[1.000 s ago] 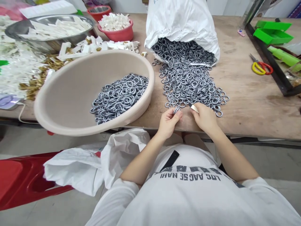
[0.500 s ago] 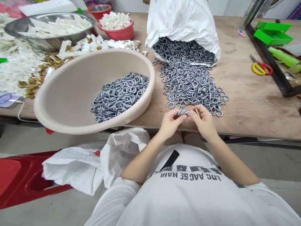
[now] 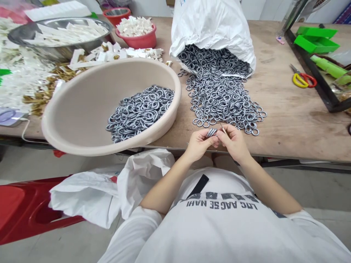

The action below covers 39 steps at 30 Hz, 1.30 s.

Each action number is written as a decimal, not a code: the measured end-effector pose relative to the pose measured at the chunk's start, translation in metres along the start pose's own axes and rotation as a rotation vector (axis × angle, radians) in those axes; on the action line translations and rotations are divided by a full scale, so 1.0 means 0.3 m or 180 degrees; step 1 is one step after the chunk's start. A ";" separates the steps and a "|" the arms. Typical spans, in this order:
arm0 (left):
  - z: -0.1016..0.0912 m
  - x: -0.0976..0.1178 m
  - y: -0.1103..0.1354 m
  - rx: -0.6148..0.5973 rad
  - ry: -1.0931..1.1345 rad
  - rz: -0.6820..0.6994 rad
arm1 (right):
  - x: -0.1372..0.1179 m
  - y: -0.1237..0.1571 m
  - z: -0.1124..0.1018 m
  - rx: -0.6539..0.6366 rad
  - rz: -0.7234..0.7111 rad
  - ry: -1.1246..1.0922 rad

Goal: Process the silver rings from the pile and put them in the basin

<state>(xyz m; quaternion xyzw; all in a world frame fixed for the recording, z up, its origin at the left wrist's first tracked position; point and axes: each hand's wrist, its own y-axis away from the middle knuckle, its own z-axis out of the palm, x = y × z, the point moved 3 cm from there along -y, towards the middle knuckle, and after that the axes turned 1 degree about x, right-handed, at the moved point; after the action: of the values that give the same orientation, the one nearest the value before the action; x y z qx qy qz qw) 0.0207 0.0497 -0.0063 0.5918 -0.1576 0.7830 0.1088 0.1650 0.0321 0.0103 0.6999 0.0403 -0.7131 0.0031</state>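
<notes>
My left hand (image 3: 199, 144) pinches a couple of grey metal rings (image 3: 211, 132) at the table's front edge. Touching it, my right hand (image 3: 233, 142) is closed on a small thin metal piece (image 3: 222, 128) held up against those rings. Just beyond both hands lies a spread pile of the same rings (image 3: 223, 100), spilling from a white sack (image 3: 212, 27) that lies on its side. To the left a large beige basin (image 3: 82, 106) overhangs the table edge and holds a heap of rings (image 3: 141, 111).
At the back left are a steel bowl (image 3: 57, 40) and a red bowl (image 3: 137, 36), both with white plastic pieces, more loose beside them. Scissors (image 3: 303, 78) and green trays (image 3: 315, 40) lie at the right. A white bag (image 3: 109, 186) and a red stool (image 3: 24, 210) are below left.
My hands have come together: the right hand moved left from the pile's edge with its small metal piece, up against the rings in my left hand.
</notes>
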 end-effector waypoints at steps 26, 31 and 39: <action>-0.009 0.011 0.011 0.0034 -0.0680 0.0232 | -0.026 0.025 -0.108 0.0287 -0.0362 0.2589; -0.022 -0.019 -0.001 0.0434 -0.0337 0.0204 | -0.028 -0.008 -0.172 0.0602 -0.0347 0.3248; -0.029 -0.034 -0.015 0.0629 -0.0211 0.0179 | 0.000 -0.042 -0.183 0.0512 -0.0103 0.4061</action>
<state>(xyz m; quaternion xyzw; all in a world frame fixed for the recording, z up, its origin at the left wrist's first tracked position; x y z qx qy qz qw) 0.0174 0.0572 -0.0178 0.6206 -0.0997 0.7775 0.0226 0.2190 0.0480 0.0102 0.9839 -0.0087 -0.1574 -0.0848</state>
